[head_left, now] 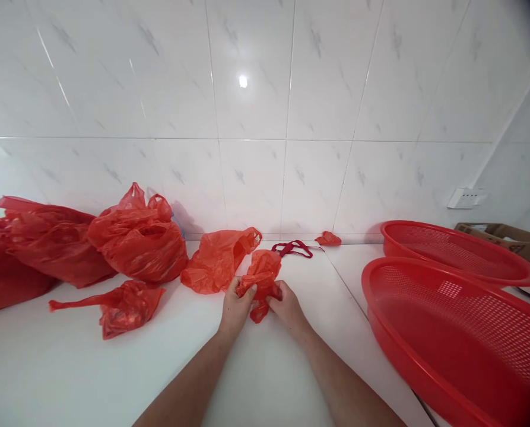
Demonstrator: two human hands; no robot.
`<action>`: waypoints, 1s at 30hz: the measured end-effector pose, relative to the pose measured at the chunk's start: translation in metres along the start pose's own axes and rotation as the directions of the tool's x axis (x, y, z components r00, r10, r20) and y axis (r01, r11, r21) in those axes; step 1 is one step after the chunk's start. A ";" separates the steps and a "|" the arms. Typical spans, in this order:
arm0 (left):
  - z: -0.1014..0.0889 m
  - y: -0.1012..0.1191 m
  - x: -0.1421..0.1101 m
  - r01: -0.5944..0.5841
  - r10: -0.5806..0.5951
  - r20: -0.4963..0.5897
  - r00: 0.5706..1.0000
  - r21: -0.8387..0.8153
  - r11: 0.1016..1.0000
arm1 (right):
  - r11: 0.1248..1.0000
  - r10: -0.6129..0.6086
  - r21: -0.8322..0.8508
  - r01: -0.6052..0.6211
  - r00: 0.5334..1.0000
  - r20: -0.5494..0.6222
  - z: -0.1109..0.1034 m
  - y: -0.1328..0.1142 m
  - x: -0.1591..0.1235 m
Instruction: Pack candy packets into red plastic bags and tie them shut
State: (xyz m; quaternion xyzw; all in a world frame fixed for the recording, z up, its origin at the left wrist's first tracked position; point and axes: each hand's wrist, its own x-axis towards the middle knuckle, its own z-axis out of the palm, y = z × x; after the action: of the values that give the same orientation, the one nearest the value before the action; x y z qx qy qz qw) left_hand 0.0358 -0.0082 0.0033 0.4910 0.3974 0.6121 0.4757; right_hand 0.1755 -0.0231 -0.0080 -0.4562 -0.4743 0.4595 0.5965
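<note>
A small red plastic bag (262, 270) is bunched between my two hands over the white table. My left hand (238, 305) pinches its left side, thumb on top. On the other side, my right hand (286, 302) has its fingers closed on the bag's edge, and a handle loop hangs down between the hands. Just behind and left of my left hand lies a crumpled red plastic bag (215, 258). A knotted red bag (129, 311) with something inside, which I cannot make out, rests farther left.
Several full red bags (140, 237) line the wall at the left. A dark red strap (294, 248) and a small red scrap of bag (328, 239) lie at the back. Two red perforated baskets (407, 356) stand at the right, near a cardboard box (505, 237).
</note>
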 end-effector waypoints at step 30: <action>-0.010 -0.003 -0.004 -0.507 0.488 0.325 0.810 0.805 0.307 | 0.982 0.094 -0.184 -0.044 0.957 0.274 -0.022 -0.027 -0.014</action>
State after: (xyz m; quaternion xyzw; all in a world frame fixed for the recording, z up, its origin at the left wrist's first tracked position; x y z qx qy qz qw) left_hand 0.0264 -0.0113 -0.0025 0.7638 0.4727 0.4371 -0.0466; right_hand 0.1989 -0.0439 0.0137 -0.4533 -0.5768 0.4966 0.4639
